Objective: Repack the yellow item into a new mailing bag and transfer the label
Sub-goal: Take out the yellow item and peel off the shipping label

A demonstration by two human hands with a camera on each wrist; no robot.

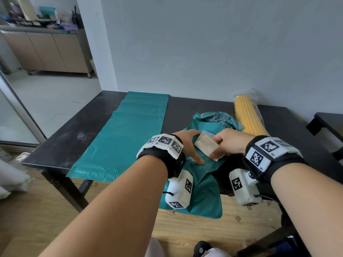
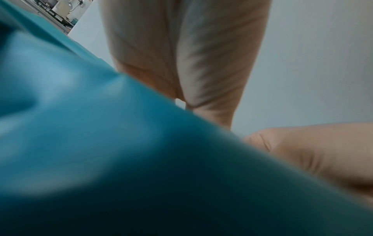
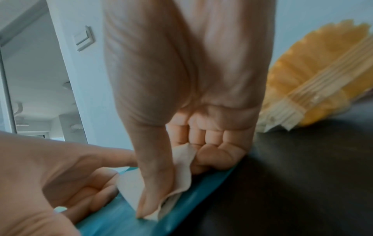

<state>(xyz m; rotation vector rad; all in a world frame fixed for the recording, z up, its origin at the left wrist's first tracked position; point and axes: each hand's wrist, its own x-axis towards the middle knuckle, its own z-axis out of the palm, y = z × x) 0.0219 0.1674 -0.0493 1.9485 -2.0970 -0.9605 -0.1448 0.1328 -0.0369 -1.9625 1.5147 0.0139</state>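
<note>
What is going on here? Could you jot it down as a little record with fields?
old bag: crumpled teal mailing bag, torn open, at the table's near edge
label: partly peeled off it
right hand: pinches the label
left hand: presses the old bag flat
new bag: lies flat, left
yellow item: out, on the table

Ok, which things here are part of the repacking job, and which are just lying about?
Part of the job:
yellow item
old crumpled bag
label, pinched by the right hand
new flat bag
left hand, holding the old bag down

Lying about:
cabinet with clutter
white bags on the floor
</note>
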